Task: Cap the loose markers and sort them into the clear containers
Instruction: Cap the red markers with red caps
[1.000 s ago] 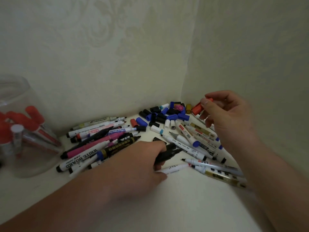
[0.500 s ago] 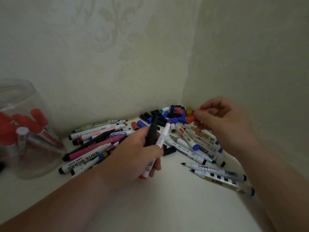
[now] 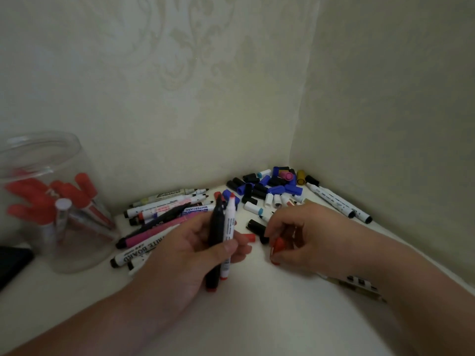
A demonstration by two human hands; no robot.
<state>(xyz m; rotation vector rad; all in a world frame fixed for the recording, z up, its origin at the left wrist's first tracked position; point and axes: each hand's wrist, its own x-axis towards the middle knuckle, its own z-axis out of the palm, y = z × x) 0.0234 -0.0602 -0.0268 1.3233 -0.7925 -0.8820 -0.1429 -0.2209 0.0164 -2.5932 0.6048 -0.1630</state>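
Cream wallpapered corner [image 3: 295, 111], white bench [image 3: 257, 319] below. My left hand [image 3: 190, 258] is raised off the bench, fingers wrapped round two markers held upright side by side: a black marker [image 3: 215, 235] and a white marker [image 3: 228, 224] with its red tip bare and pointing up. My right hand [image 3: 308, 235] sits low just beside it, palm down, fingers curled and pinching a red cap [image 3: 279, 245]. Loose markers [image 3: 164, 214] lie behind the left hand, loose caps [image 3: 270, 186] in the corner. Clear container [image 3: 77, 253] at far left holds red-capped markers.
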